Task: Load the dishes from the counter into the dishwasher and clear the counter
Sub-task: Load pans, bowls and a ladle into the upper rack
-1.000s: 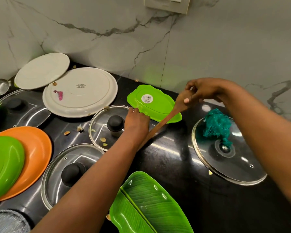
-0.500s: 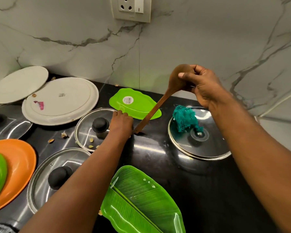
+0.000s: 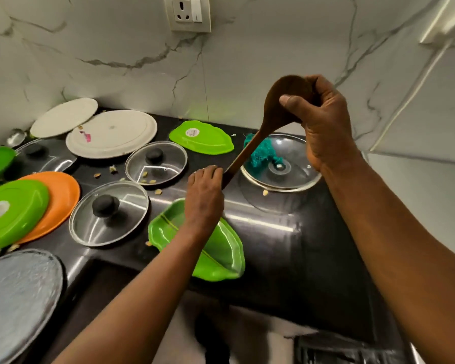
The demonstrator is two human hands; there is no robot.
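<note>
My right hand (image 3: 323,119) grips the bowl end of a long wooden spoon (image 3: 260,132), lifted above the black counter (image 3: 273,245). My left hand (image 3: 204,190) holds the spoon's handle end low, over a green leaf-shaped plate (image 3: 226,256) at the counter's front edge. A second green leaf plate (image 3: 202,137) lies upside down near the wall. Behind the spoon a glass lid (image 3: 286,169) carries a teal scrubber (image 3: 263,153). Two more glass lids with black knobs (image 3: 155,164) (image 3: 109,214) sit to the left.
Two white plates (image 3: 111,135) (image 3: 63,118) lie by the marble wall. An orange plate (image 3: 61,200) under a green plate (image 3: 13,211) sits at the left, a textured glass plate (image 3: 19,292) at the front left. Food scraps dot the counter. A wall socket (image 3: 189,13) is above.
My right hand has raised the spoon's bowl end higher and nearer me. My left hand came toward the front with the handle end, and the view has pulled back from the counter.
</note>
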